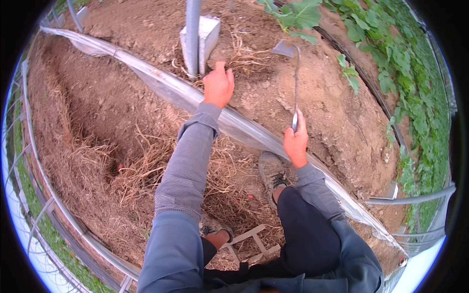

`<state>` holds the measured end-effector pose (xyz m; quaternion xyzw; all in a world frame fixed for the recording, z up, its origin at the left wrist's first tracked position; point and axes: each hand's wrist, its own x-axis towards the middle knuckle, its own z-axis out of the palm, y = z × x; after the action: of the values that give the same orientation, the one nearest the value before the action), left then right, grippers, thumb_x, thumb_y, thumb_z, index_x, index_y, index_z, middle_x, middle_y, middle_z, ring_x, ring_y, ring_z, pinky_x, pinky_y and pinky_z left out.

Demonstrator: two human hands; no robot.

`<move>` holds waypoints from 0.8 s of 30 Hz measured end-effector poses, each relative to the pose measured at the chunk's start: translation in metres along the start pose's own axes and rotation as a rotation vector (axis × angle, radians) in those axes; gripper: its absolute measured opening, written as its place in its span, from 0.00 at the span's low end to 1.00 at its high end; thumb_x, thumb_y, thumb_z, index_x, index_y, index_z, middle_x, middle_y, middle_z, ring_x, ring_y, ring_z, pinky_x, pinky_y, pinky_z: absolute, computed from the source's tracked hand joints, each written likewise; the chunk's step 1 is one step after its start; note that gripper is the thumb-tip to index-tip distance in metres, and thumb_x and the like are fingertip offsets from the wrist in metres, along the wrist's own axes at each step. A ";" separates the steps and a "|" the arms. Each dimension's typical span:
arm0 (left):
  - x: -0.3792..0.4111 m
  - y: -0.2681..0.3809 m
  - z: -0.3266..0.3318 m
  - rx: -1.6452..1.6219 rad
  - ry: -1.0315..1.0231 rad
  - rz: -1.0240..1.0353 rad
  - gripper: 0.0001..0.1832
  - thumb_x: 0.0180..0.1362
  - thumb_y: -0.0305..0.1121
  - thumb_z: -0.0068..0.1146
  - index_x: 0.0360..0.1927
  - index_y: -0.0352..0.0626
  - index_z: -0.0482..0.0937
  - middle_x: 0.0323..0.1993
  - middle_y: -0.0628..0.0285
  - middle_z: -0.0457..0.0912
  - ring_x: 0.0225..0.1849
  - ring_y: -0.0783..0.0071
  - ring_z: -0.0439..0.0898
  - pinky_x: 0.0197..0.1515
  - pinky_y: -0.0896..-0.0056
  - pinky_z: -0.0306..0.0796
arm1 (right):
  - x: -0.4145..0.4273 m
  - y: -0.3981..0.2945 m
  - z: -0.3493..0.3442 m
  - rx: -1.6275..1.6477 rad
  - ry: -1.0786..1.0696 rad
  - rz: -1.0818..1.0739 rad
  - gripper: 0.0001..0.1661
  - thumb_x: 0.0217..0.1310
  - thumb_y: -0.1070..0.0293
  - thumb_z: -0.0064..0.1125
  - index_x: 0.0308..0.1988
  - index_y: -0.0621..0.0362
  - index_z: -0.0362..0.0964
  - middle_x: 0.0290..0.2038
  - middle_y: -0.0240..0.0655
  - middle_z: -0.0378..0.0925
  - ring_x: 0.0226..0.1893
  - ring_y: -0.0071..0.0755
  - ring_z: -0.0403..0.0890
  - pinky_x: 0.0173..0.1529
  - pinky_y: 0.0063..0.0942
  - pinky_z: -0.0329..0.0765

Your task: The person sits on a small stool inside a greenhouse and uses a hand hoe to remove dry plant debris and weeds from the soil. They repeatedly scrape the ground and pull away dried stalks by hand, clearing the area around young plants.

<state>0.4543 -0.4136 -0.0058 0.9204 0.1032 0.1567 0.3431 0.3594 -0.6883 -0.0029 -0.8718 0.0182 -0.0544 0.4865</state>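
Note:
In my right hand [297, 144] is a hand hoe [296, 80], held by its handle. Its thin neck reaches up and bends over to a flat metal blade [284, 48] lying at the soil surface. My left hand [219, 86] is stretched out to the foot of a metal pole [192, 36], close beside a pale block [210, 36]. Its fingers point at the soil there, and whether they pinch anything is hidden. Dry, straw-like roots or stems [253, 58] lie on the soil between the block and the hoe blade.
Rolled clear plastic film [253, 132] crosses diagonally under both forearms. Dry stalks [146, 164] cover the ground around my shoes [271, 172]. A black hose [366, 78] runs along leafy green plants [414, 73] on the right. Between my legs stands a metal frame [253, 234].

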 end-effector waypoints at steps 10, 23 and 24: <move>-0.016 0.020 -0.057 -0.147 -0.014 0.019 0.14 0.65 0.35 0.56 0.49 0.40 0.74 0.33 0.42 0.83 0.36 0.40 0.82 0.39 0.47 0.76 | -0.004 -0.014 0.001 0.081 -0.094 0.132 0.38 0.55 0.83 0.45 0.68 0.65 0.61 0.60 0.44 0.74 0.59 0.33 0.75 0.63 0.25 0.68; 0.000 -0.088 -0.128 0.294 0.095 0.030 0.35 0.44 0.26 0.70 0.59 0.38 0.72 0.44 0.48 0.82 0.47 0.50 0.82 0.57 0.56 0.75 | -0.002 0.009 -0.005 0.000 -0.027 0.001 0.38 0.54 0.82 0.47 0.68 0.64 0.62 0.61 0.51 0.74 0.60 0.39 0.77 0.62 0.28 0.71; 0.017 -0.115 -0.126 0.236 0.075 -0.050 0.37 0.44 0.26 0.70 0.61 0.38 0.70 0.45 0.46 0.82 0.49 0.48 0.81 0.59 0.56 0.74 | -0.004 0.008 0.003 0.027 -0.044 -0.006 0.38 0.55 0.82 0.47 0.68 0.64 0.62 0.61 0.51 0.74 0.61 0.39 0.77 0.62 0.28 0.71</move>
<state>0.4150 -0.2475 0.0116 0.9451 0.1565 0.1690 0.2320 0.3564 -0.6891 -0.0114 -0.8661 0.0040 -0.0371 0.4985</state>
